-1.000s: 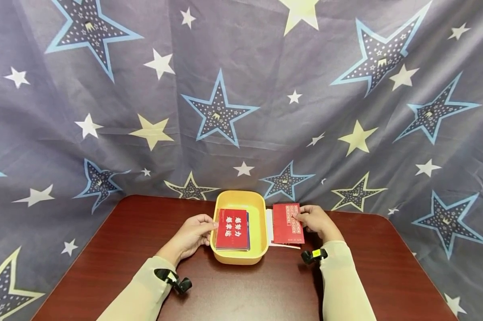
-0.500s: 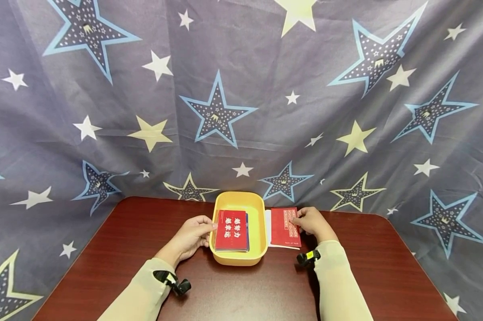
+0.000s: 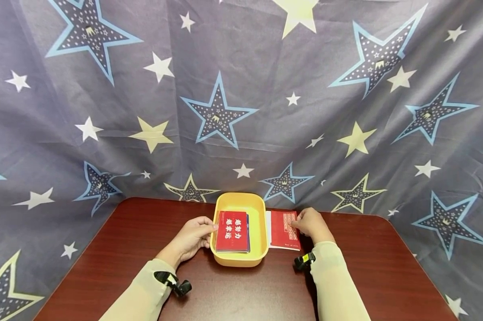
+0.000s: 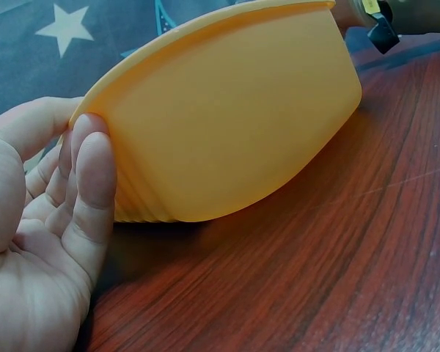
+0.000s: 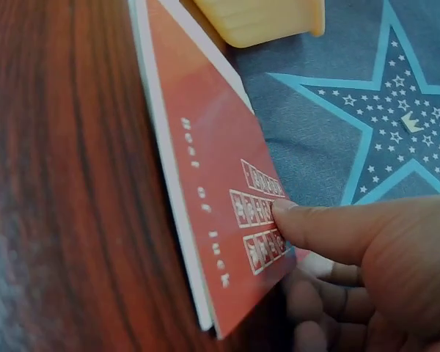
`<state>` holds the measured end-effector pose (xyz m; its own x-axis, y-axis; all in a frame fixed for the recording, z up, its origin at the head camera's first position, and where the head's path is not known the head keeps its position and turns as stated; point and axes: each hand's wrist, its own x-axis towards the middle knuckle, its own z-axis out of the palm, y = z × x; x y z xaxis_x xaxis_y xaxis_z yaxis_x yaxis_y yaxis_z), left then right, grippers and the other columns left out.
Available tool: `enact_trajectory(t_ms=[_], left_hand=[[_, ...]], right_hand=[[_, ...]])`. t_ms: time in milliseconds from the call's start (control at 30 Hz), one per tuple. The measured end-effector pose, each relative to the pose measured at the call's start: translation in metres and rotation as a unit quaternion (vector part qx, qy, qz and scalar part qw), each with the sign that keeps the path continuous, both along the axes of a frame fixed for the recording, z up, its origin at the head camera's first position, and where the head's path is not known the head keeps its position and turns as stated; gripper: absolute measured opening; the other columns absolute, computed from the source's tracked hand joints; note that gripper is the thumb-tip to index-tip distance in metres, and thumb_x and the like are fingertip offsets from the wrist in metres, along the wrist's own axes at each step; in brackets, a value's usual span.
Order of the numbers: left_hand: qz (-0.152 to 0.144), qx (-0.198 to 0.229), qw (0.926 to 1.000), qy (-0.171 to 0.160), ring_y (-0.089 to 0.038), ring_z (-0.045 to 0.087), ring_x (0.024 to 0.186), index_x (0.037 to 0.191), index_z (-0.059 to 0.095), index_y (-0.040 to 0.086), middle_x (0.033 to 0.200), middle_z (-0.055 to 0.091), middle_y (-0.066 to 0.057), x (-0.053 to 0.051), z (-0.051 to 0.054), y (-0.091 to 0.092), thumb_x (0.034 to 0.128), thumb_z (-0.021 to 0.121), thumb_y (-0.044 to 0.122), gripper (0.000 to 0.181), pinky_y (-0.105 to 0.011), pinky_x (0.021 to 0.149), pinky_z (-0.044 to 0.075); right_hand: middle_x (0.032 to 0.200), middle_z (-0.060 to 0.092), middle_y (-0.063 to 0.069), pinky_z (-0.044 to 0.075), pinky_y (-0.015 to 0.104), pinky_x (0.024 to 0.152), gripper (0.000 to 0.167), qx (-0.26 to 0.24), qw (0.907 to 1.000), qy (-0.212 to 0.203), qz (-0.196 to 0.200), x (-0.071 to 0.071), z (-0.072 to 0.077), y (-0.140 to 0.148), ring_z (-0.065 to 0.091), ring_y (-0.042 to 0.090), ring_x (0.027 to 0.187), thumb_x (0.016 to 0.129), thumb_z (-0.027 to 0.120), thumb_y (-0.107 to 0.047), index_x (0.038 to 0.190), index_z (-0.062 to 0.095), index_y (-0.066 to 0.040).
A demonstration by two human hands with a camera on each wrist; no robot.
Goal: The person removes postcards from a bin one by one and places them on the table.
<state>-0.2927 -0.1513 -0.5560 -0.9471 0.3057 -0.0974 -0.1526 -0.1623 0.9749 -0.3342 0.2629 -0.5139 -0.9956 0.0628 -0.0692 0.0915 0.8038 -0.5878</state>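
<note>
A yellow plastic tub stands on the table, a stack of cards inside it topped by a red card with white Chinese characters. My left hand grips the tub's left wall, thumb over the rim and fingers against the outside, as the left wrist view also shows. To the right of the tub, my right hand pinches the right edge of another red card, thumb on its printed face. White cards show under that card's left and near edges. In the right wrist view the red card lies over a white layer.
A dark red wooden table carries everything. Just behind its far edge hangs a grey star-patterned curtain. A small black wrist camera sits at the right cuff, with another camera at the left.
My right hand has moved slightly left and down, bringing the red card lower over the white ones. The left hand and the tub have hardly moved.
</note>
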Motion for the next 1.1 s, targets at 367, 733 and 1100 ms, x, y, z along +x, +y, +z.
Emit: enact_trajectory(t_ms=[367,733,1100], left_hand=[[0.005,-0.004,1.0000,-0.006,-0.007,0.062,0.060,0.103,0.063,0.008,0.079,0.072,0.001,0.000,-0.004,-0.001,0.1077,0.076,0.013,0.014,-0.020,0.055,0.058],[0.002,-0.003,1.0000,-0.002,-0.007,0.062,0.060,0.102,0.063,0.009,0.078,0.072,0.002,-0.001,0.001,-0.001,0.1076,0.075,0.012,0.013,-0.020,0.055,0.059],[0.001,0.003,1.0000,-0.002,-0.006,0.062,0.059,0.102,0.064,0.009,0.076,0.072,0.002,0.001,0.000,0.000,0.1083,0.074,0.011,0.012,-0.020,0.055,0.059]], right_hand=[[0.066,0.059,0.003,0.056,0.028,0.053,0.033,-0.037,0.9991,-0.013,-0.014,0.002,0.004,0.000,0.061,0.017,0.060,0.099,0.086,-0.022,0.079,0.062,-0.009],[0.075,0.072,0.011,0.056,0.027,0.055,0.023,-0.089,0.9949,0.024,0.040,0.005,0.031,-0.011,0.069,0.019,0.065,0.103,0.080,-0.026,0.093,0.072,-0.007],[0.078,0.074,0.009,0.057,0.028,0.058,0.021,-0.160,0.9765,0.047,0.136,0.025,0.075,-0.040,0.070,0.018,0.065,0.105,0.081,-0.020,0.105,0.072,-0.001]])
